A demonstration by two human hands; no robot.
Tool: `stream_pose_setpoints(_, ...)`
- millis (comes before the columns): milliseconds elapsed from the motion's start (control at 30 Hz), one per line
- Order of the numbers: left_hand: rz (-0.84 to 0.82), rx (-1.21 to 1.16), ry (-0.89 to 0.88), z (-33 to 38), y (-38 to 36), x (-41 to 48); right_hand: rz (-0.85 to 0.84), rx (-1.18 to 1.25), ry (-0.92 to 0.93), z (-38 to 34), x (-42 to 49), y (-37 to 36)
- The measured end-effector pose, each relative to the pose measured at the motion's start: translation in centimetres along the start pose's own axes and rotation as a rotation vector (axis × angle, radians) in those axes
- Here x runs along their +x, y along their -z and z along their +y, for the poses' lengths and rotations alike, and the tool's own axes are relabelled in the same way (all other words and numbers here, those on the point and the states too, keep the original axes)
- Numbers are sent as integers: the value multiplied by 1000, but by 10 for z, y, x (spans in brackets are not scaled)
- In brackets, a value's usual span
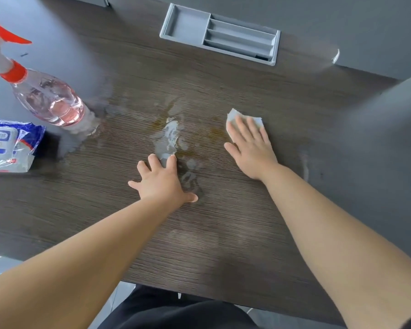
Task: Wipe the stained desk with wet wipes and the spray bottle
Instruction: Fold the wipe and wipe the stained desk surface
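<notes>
**Clerk:** Item one, right hand [249, 148]?
**Checker:** Flat, fingers straight, pressing the wet wipe [233, 116] onto the tabletop [223, 222]. Nothing is pinched. The fingers cover the wipe's near part and its far corners show past the fingertips.

**Clerk:** Item two, left hand [161, 179]?
**Checker:** Released, fingers spread, palm down on the wood, holding nothing. The fingertips touch the near edge of the wet patch [170, 136].

**Clerk:** Where is the wipe?
**Checker:** At 2 o'clock from the left hand, just beside the brown stain [216, 132], which lies between the wipe and the wet patch.

**Clerk:** How will the wipe handle?
**Checker:** Judged light, soft, limp and damp, so it is likely to bunch if dragged by a corner. It is best held under flat fingers across its middle, with even pressure. The wet film probably makes the wood slippery.

**Clerk:** Item three, spray bottle [52, 103]?
**Checker:** At 10 o'clock from the left hand, standing on its base. It is clear with pink liquid and a red trigger. Judged stiff and moderately heavy, best taken at the neck below the trigger.

**Clerk:** Item four?
**Checker:** Wipes pack [7, 146], at 9 o'clock, lying flat just beside the bottle. Judged soft and crinkly.

**Clerk:** Anything else?
**Checker:** Grey tray [220, 34], recessed in the tabletop at 12 o'clock.
</notes>
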State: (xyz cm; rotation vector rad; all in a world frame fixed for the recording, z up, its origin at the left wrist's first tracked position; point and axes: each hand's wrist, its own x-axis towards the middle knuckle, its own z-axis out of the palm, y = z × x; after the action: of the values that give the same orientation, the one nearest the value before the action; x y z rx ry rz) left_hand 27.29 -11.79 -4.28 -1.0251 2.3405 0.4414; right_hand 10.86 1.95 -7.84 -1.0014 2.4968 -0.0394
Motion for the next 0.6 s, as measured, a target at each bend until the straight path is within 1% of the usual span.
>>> stream_pose_setpoints(33,4,-2,1,0,0,0,36,-2,-22,14,-7,-2)
stream_pose_setpoints(133,19,-11,-3,0,-1,-4,94,64,-311,52,-13,3)
stream_pose_setpoints(167,21,-15,-8,0,-1,-4,100,100,-392,55,-14,4)
stream_pose_setpoints(233,12,-32,-6,0,-2,-5,134,119,-469,40,-23,-3)
stream_pose_setpoints(300,17,-63,6,-1,-2,-5,162,85,-436,10,-44,-20)
stream_pose_setpoints(367,43,-95,5,-1,-2,-4,120,41,-321,-12,-65,-33)
stream_pose_setpoints(433,69,-86,-18,0,0,-2,68,27,-225,-8,-63,-31)
stream_pose_setpoints(467,81,-75,-36,0,1,0,60,28,-205,1,-53,-26)
stream_pose_setpoints(533,99,-77,-54,-2,6,5,72,42,-239,19,-29,-12)
stream_pose_setpoints(600,126,-93,-37,-7,14,12,77,80,-348,29,-13,-3)
